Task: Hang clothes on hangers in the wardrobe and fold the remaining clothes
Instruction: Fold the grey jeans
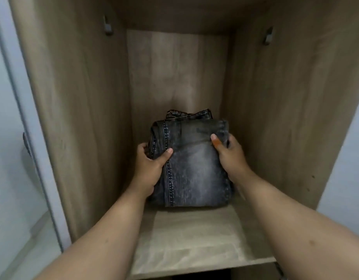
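A folded pair of dark grey, faded jeans [191, 158] lies on the wooden shelf [194, 239] of an open wardrobe [89, 98], set towards the back of the compartment and roughly midway between its two side panels. Both of the person's arms reach in from the front, one on each side of the bundle.

The left hand [149, 168] grips the left edge of the jeans: its thumb lies on top, just beside the pale stitched seam, while the fingers curl round the side of the fold (their tips are hidden behind the cloth). The right hand [228, 152] holds the right edge, further back than the left; its thumb presses on the upper layer near the far corner, and the fingers wrap down the side, out of sight.

So the jeans sit between the two hands, held at both sides, with their near edge resting on the shelf. Whether the far end is lifted cannot be told.

A grey bracket [108, 26] is fixed high on the left panel, another [268, 36] on the right.
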